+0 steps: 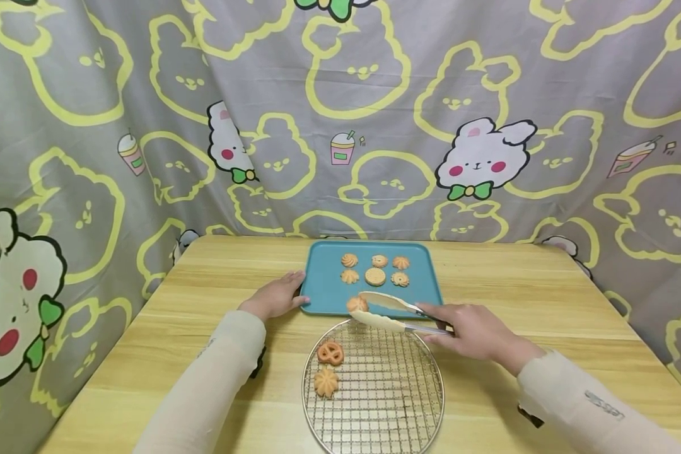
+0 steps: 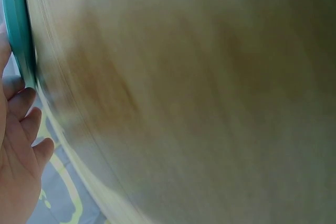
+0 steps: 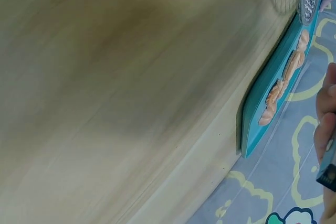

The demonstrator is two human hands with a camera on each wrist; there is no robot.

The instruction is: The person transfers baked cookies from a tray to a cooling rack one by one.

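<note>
My right hand grips a pair of tongs with pale, scalloped heads and metal arms. Between the tong heads is a round cookie, over the front edge of the teal tray. Several cookies lie in two rows on that tray. At its left edge my left hand rests with loosely extended fingers, the thumb by the front corner. In the left wrist view, fingers lie close to the tray's side. The right wrist view shows only part of the right hand.
A round wire cooling rack stands in front of the tray, nearest me. On its left part sit a pretzel-shaped cookie and a flower-shaped cookie. The wooden table backs onto a patterned curtain.
</note>
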